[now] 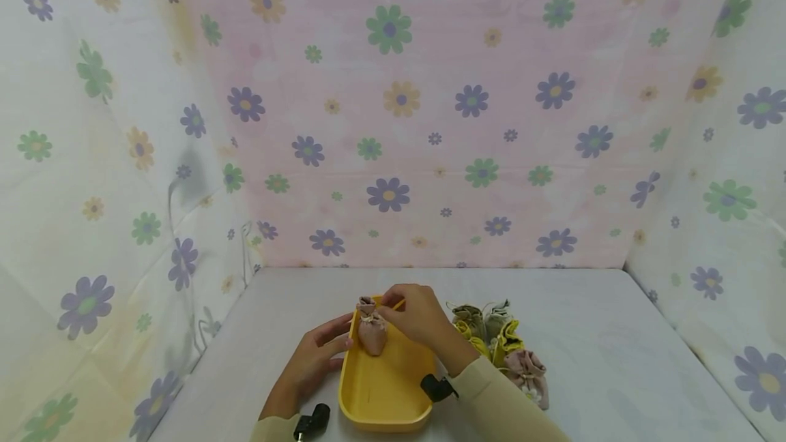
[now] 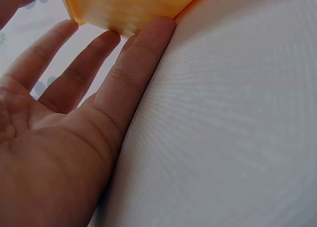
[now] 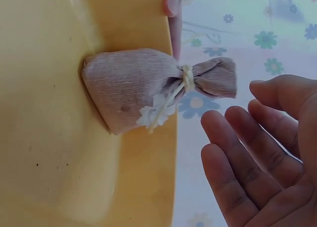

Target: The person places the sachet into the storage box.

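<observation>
A dusty pink drawstring pouch (image 3: pixel 130 83) leans in the far left part of a yellow tray (image 1: pixel 393 421). Cream cord ties its neck, and a white flower trim hangs there. The neck sticks up past the tray's rim. My right hand (image 1: pixel 414 312) is beside the pouch's neck; in the right wrist view its fingers (image 3: pixel 242 162) are apart from the cloth and hold nothing. Along the tray's left side, my left hand (image 1: pixel 316 353) touches the outer wall with nearly straight fingers (image 2: pixel 133 68). Part of that hand rests on the white table.
Several small pouches stand in a group right of the tray: an olive one (image 1: pixel 468 316), a grey-green one (image 1: pixel 497 319), yellow ones (image 1: pixel 508 338) and a pink one (image 1: pixel 527 370). My right forearm partly covers them. Flowered cloth (image 1: pixel 430 155) encloses the white table (image 1: pixel 602 360).
</observation>
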Demonstrator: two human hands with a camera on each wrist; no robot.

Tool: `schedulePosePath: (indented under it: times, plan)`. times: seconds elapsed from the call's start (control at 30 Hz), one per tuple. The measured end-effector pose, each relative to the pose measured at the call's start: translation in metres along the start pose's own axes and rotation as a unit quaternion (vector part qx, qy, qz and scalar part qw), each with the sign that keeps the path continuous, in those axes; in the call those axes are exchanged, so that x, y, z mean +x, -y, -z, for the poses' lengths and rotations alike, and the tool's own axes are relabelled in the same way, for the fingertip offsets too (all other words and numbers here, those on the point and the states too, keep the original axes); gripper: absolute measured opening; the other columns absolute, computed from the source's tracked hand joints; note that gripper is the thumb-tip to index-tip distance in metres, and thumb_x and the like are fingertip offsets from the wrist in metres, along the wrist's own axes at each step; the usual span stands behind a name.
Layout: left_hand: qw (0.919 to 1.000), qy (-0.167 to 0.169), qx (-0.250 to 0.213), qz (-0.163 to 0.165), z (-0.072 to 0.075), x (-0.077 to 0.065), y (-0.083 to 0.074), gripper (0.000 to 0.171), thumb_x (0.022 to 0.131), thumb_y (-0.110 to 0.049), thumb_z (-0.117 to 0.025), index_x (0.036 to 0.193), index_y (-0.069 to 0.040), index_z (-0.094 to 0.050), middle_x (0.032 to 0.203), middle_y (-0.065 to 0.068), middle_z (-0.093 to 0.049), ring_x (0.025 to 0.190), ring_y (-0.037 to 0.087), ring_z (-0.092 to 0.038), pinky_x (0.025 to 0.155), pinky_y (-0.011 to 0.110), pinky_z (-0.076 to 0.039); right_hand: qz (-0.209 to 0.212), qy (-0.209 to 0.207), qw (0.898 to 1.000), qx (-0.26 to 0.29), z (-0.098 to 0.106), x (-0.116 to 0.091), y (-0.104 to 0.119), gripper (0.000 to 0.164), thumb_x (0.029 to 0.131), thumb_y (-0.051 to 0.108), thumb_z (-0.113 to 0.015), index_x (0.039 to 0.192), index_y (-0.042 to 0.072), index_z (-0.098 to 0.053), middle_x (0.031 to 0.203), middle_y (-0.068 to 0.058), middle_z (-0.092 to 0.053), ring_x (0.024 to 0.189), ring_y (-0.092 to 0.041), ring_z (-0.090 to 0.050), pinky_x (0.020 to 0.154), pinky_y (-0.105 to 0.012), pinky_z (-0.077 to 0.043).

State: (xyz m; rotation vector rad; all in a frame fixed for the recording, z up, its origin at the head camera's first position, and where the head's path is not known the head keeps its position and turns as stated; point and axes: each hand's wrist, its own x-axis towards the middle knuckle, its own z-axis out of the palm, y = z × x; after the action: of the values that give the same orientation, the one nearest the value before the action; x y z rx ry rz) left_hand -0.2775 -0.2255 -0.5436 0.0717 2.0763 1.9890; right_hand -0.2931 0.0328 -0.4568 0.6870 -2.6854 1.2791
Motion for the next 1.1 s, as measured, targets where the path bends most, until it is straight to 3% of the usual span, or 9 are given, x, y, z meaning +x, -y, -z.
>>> schedulePosePath:
  times: [0.17, 0.47, 0.77, 0.93, 1.1]
  plan:
    - [1.0, -0.001, -0.003, 0.0, 0.0, 0.0, 0.001, 0.067, 0.093, -0.036, -0.077, 0.154, -0.022, -0.051, 0.158, 0.013, -0.048, 0.136, 0.03, -0.058, 0.098, 0.043, -0.06, 0.016, -0.012, 1.0, -0.003, 0.009, -0.012, 0.004, 0.007, 0.098, 0.032, -0.073, 0.102, 0.027, -0.076, 0.095, 0.015, -0.071, 0.085, -0.007, -0.068, 0.075, -0.021, -0.059]
    - [1.0, -0.005, 0.002, 0.003, 0.001, 0.001, 0.001, 0.068, 0.092, -0.04, -0.078, 0.153, -0.024, -0.052, 0.158, 0.013, -0.049, 0.135, 0.03, -0.059, 0.097, 0.042, -0.06, 0.067, -0.049, 0.997, -0.006, 0.031, -0.039, 0.004, 0.008, 0.096, 0.024, -0.075, 0.102, 0.019, -0.077, 0.094, 0.008, -0.076, 0.077, -0.005, -0.071, 0.067, -0.019, -0.059]
    - [1.0, -0.006, 0.002, 0.002, 0.0, 0.002, 0.002, 0.069, 0.092, -0.039, -0.078, 0.153, -0.023, -0.052, 0.158, 0.013, -0.048, 0.136, 0.03, -0.058, 0.097, 0.042, -0.061, 0.035, -0.086, 0.994, -0.052, 0.057, -0.073, -0.001, 0.008, 0.092, 0.031, -0.08, 0.097, 0.032, -0.075, 0.091, 0.021, -0.072, 0.081, 0.003, -0.068, 0.071, -0.025, -0.06]
    - [1.0, -0.007, 0.004, 0.003, 0.0, 0.001, 0.001, 0.07, 0.091, -0.04, -0.079, 0.153, -0.024, -0.052, 0.159, 0.013, -0.048, 0.137, 0.031, -0.057, 0.097, 0.043, -0.06, 0.01, -0.099, 0.993, -0.067, 0.07, -0.09, -0.006, 0.011, 0.09, 0.028, -0.082, 0.096, 0.032, -0.074, 0.09, 0.023, -0.07, 0.082, 0.005, -0.065, 0.077, -0.031, -0.063]
    - [1.0, -0.006, 0.002, 0.004, 0.0, 0.001, 0.001, 0.07, 0.091, -0.039, -0.079, 0.154, -0.023, -0.051, 0.159, 0.013, -0.048, 0.136, 0.03, -0.058, 0.097, 0.042, -0.06, 0.032, -0.119, 0.989, -0.075, 0.082, -0.107, -0.014, 0.015, 0.086, 0.024, -0.086, 0.096, 0.027, -0.075, 0.091, 0.019, -0.072, 0.082, 0.001, -0.068, 0.077, -0.033, -0.064]
